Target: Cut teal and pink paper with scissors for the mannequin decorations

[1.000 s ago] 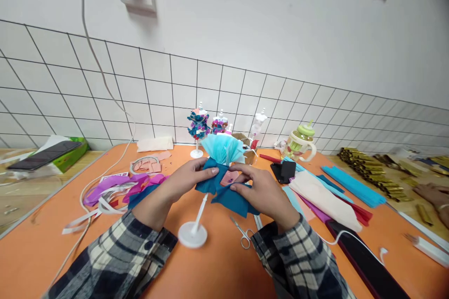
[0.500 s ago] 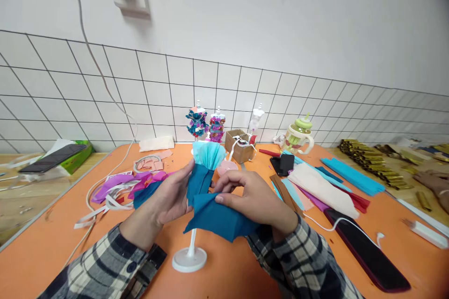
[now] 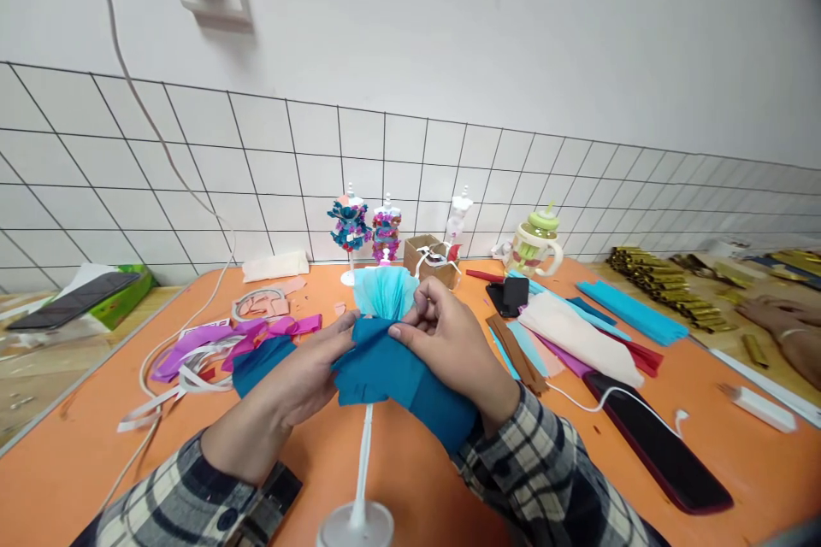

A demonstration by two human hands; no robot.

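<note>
A small white mannequin stand [image 3: 364, 457] is in front of me, its stem and round base showing below the paper. Light blue pleated crepe paper [image 3: 383, 292] covers its upper part. Around the middle lies dark teal crepe paper [image 3: 401, 376], its loose end hanging toward my right sleeve. My left hand [image 3: 304, 376] grips the wrapped form from the left side, thumb near the upper edge of the teal paper; its fingertips are hidden behind. My right hand [image 3: 449, 338] is closed, pinching the top edge of the teal paper against the form's waist.
Decorated mini mannequins [image 3: 386, 231], a cardboard box [image 3: 429, 256] and a lidded cup [image 3: 535, 244] stand at the back. Purple and white strips [image 3: 198, 350] lie left. Crepe paper rolls [image 3: 577, 329] and a black phone [image 3: 660, 444] lie right. Another person's hand [image 3: 779, 320] is at far right.
My right hand has moved up with the teal paper, bringing it from below onto the form's waist. The stand's base has come nearer to me, and the view has shifted slightly.
</note>
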